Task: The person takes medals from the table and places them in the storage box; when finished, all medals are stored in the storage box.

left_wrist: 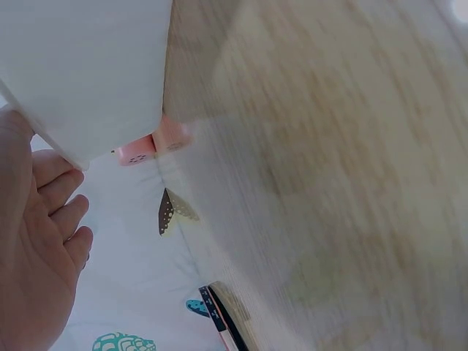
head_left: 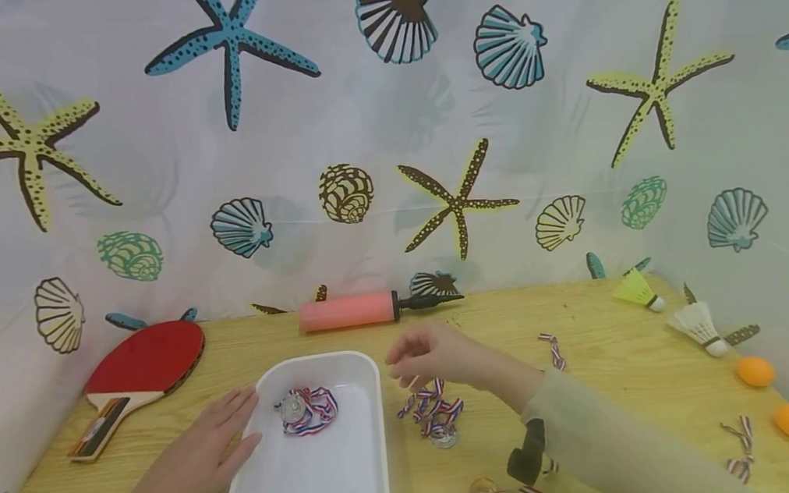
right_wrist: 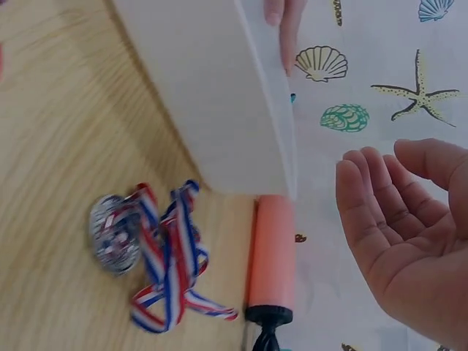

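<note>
Wooden table (head_left: 248,345) with a white tray (head_left: 337,478). The tray could slide or turn if the left hand (head_left: 207,443) pushed unevenly; that hand rests at the tray's left rim, fingers extended and touching rather than clasping. The right hand (head_left: 432,357), fingers loosely bent and holding nothing, hovers just beyond the tray's right wall; a low sweep might catch that wall. Beneath and nearer the person, a silver medal (head_left: 443,435) lies on the table beside the tray; its heaped ribbon (right_wrist: 175,252) could snag or slip if pinched by one loop only, leaving the disc to swing against the tray.

Orientation: the tray's long axis runs from the person toward the patterned cloth, its near end out of frame. The loose medal's disc points toward the person, the ribbon trailing away. The medal inside the tray (head_left: 294,408) has its disc left, ribbon bunched rightward.
</note>
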`<state>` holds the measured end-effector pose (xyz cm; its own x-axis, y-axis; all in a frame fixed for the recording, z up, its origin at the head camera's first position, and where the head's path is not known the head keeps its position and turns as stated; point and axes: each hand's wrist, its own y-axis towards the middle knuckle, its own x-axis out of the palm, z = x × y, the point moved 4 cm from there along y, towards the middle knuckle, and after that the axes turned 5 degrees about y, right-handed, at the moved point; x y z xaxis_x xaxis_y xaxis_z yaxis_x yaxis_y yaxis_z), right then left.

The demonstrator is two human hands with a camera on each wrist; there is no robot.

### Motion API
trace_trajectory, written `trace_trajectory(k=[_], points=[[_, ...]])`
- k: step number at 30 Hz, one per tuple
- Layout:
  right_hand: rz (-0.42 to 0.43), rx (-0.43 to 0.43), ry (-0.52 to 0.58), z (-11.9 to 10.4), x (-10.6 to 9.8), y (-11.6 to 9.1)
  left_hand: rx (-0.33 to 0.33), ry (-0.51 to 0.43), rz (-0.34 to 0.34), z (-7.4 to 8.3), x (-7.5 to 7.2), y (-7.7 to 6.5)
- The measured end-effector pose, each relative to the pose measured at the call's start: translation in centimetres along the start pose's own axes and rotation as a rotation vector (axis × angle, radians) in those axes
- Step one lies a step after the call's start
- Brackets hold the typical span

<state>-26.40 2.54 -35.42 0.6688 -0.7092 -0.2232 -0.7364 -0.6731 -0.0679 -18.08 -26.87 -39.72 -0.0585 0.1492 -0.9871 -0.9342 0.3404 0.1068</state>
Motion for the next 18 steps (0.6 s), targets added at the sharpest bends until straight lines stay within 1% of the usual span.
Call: trace_trajectory(k=[5, 9, 11, 15, 18], points=[[-0.020, 0.041, -0.130, 2.7, -0.5, -2.6, -0.023, -0.006, -0.025, 0.0, -0.1, 0.1], [-0.073, 0.061, -0.240, 4.8, -0.5, -4.0, -0.022, -0.011, -0.020, -0.1, -0.1, 0.0], [-0.090, 0.051, -0.312, 5.5, -0.4, -4.4, -0.016, -0.010, -0.012, -0.1, -0.1, 0.0], [-0.097, 0.022, -0.395, 6.4, -0.4, -4.6, -0.020, -0.014, -0.012, -0.1, -0.1, 0.0], [-0.092, 0.007, -0.434, 6.8, -0.3, -4.5, -0.027, -0.018, -0.025, -0.1, 0.0, 0.1]])
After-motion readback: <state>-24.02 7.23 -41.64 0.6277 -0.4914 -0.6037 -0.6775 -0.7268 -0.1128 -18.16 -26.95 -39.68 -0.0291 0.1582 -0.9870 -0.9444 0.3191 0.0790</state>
